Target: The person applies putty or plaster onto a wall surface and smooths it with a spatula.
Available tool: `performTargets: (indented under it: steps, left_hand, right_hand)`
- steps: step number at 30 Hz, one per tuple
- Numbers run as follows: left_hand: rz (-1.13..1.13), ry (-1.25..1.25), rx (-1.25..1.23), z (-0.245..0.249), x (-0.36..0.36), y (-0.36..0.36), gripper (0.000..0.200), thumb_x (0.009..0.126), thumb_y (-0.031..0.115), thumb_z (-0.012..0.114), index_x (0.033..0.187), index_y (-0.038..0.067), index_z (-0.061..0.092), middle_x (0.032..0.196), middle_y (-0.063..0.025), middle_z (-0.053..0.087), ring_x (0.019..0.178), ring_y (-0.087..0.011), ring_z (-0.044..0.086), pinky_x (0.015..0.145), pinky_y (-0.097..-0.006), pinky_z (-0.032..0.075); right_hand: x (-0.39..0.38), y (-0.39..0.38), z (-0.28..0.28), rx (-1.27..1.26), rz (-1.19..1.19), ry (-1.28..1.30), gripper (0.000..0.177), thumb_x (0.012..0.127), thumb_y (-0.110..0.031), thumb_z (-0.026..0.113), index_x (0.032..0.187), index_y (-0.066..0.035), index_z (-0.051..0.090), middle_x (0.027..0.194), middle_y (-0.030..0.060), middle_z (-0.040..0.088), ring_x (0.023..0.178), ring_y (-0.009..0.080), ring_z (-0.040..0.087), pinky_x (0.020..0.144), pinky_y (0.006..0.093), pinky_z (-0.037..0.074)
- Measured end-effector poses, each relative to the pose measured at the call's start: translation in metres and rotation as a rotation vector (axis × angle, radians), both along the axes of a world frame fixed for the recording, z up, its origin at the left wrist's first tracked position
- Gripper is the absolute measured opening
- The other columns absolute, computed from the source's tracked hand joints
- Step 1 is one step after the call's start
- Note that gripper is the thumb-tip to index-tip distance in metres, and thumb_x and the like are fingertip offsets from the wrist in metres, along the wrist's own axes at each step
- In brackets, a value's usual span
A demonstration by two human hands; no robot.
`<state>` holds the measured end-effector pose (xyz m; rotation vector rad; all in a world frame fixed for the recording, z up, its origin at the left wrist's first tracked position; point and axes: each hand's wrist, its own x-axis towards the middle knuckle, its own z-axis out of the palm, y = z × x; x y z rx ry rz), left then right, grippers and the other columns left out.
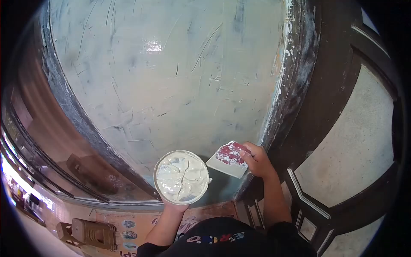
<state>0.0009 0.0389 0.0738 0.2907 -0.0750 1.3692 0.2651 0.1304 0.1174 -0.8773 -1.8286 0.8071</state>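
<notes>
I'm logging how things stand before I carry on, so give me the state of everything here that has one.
Tub: open, well filled
Paste: wet-looking, surface ridged
Scraper: smeared, its red part patchy with white
Left hand: supporting the tub
Right hand: gripping the scraper
Pale panel: coated unevenly, marked with thin dark lines
Dark frame: streaked white
Brown seats: unoccupied

The broad pale grey-green wall panel [171,85] looks smooth and glossy, finely scratched; the thick cream-white paste [182,175] is wet, shiny and lumpy.
</notes>
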Motion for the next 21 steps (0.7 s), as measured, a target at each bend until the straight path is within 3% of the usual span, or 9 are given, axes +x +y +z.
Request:
performTargets:
  steps: [7,9,10,11,13,15,17,19,21]
  left_hand:
    - [0.022,0.044,0.017,-0.001,0.004,-0.001,0.079,0.092,0.066,0.039,0.151,0.014,0.034,0.156,-0.0155,0.034,0.140,-0.0433,0.036,0.111,-0.0725,0.023]
    - [0.038,0.175,-0.058,-0.004,0.004,0.000,0.077,0.091,0.067,0.042,0.152,0.020,0.034,0.156,-0.0120,0.034,0.140,-0.0417,0.036,0.110,-0.0762,0.020]
    - [0.037,0.193,-0.013,-0.006,0.004,-0.002,0.077,0.091,0.067,0.041,0.152,0.020,0.035,0.157,-0.0115,0.034,0.140,-0.0420,0.036,0.110,-0.0760,0.020]
    - [0.030,0.197,-0.010,-0.008,0.004,-0.002,0.077,0.091,0.067,0.041,0.152,0.020,0.035,0.157,-0.0115,0.034,0.140,-0.0420,0.036,0.110,-0.0760,0.020]
    - [0.050,0.125,-0.079,-0.011,0.003,-0.002,0.078,0.091,0.068,0.041,0.152,0.021,0.034,0.157,-0.0109,0.035,0.140,-0.0424,0.036,0.110,-0.0758,0.021]
    - [0.040,0.111,-0.068,-0.011,0.006,-0.004,0.076,0.091,0.066,0.040,0.151,0.019,0.036,0.156,-0.0124,0.035,0.139,-0.0431,0.036,0.110,-0.0747,0.022]
    - [0.031,0.098,-0.056,-0.011,0.007,-0.005,0.075,0.092,0.064,0.040,0.149,0.016,0.038,0.155,-0.0139,0.036,0.139,-0.0437,0.037,0.111,-0.0735,0.022]
    - [0.034,0.094,-0.064,-0.013,0.007,-0.007,0.075,0.092,0.064,0.041,0.149,0.017,0.038,0.155,-0.0139,0.037,0.139,-0.0437,0.037,0.111,-0.0731,0.023]
    - [0.025,0.108,-0.043,-0.016,0.007,-0.010,0.074,0.092,0.064,0.041,0.149,0.016,0.039,0.154,-0.0134,0.037,0.138,-0.0435,0.038,0.111,-0.0729,0.024]
  right_hand:
    - [0.000,0.001,-0.003,-0.021,-0.018,0.075,0.017,0.096,-0.016,0.057,0.093,0.001,0.060,0.069,0.0047,0.055,0.067,0.0093,0.047,0.062,0.0296,0.043]
    - [-0.001,0.005,-0.002,0.024,-0.120,0.195,0.018,0.097,-0.017,0.058,0.093,0.000,0.062,0.071,0.0031,0.056,0.069,0.0084,0.047,0.062,0.0289,0.043]
    - [0.001,0.010,-0.001,0.096,-0.106,0.219,0.016,0.098,-0.015,0.058,0.103,-0.001,0.061,0.079,0.0015,0.060,0.072,0.0071,0.051,0.065,0.0268,0.045]
    - [0.000,0.014,0.002,0.099,-0.114,0.223,0.016,0.098,-0.015,0.058,0.103,-0.001,0.061,0.079,0.0015,0.060,0.072,0.0071,0.051,0.065,0.0268,0.045]
    - [-0.009,0.019,0.022,0.024,-0.016,0.677,0.021,0.100,-0.013,0.057,0.116,-0.001,0.056,0.089,0.0014,0.063,0.075,0.0072,0.056,0.067,0.0255,0.049]
    - [-0.005,0.037,0.030,0.034,0.065,0.751,0.028,0.099,-0.011,0.058,0.124,0.000,0.050,0.097,0.0040,0.064,0.077,0.0090,0.060,0.068,0.0245,0.051]
    - [-0.008,0.053,0.038,-0.075,-0.070,0.856,0.028,0.099,-0.013,0.059,0.124,0.000,0.052,0.097,0.0045,0.063,0.075,0.0093,0.058,0.063,0.0247,0.049]
    - [-0.008,0.073,0.021,-0.080,-0.022,0.861,0.030,0.100,-0.015,0.059,0.125,-0.001,0.052,0.099,0.0034,0.064,0.071,0.0084,0.056,0.058,0.0240,0.047]
    - [-0.013,0.083,-0.001,-0.080,-0.168,0.798,0.031,0.100,-0.017,0.058,0.127,-0.002,0.053,0.099,0.0016,0.064,0.067,0.0066,0.053,0.052,0.0230,0.044]
